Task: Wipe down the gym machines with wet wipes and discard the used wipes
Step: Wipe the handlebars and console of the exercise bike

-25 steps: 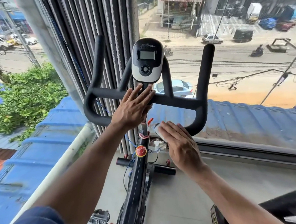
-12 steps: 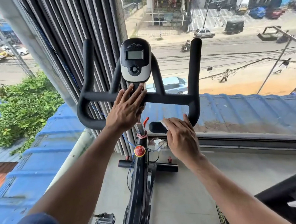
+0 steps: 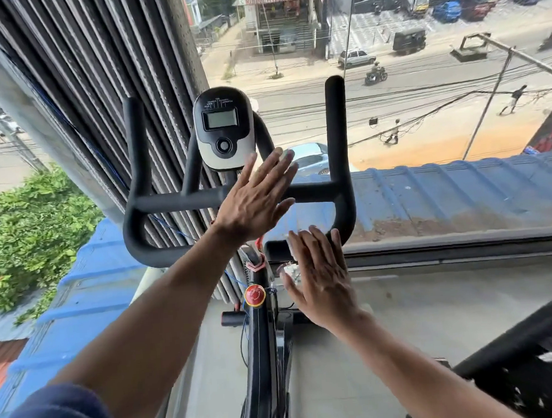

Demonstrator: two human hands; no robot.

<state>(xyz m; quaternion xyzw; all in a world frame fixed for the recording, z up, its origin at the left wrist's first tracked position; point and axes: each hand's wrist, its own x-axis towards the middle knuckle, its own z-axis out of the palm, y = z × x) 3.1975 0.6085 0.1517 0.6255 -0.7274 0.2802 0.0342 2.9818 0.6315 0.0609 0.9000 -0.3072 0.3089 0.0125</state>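
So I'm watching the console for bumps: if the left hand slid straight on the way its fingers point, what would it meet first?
Probably the curved bar right of the console, past the left hand; the console sits just left of that line, though depth is unclear.

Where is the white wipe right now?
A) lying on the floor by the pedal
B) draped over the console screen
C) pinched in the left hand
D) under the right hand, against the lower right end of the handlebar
D. A white wipe shows at the fingers of the right hand, which presses it flat on the lower right end of the handlebar; the left hand holds nothing.
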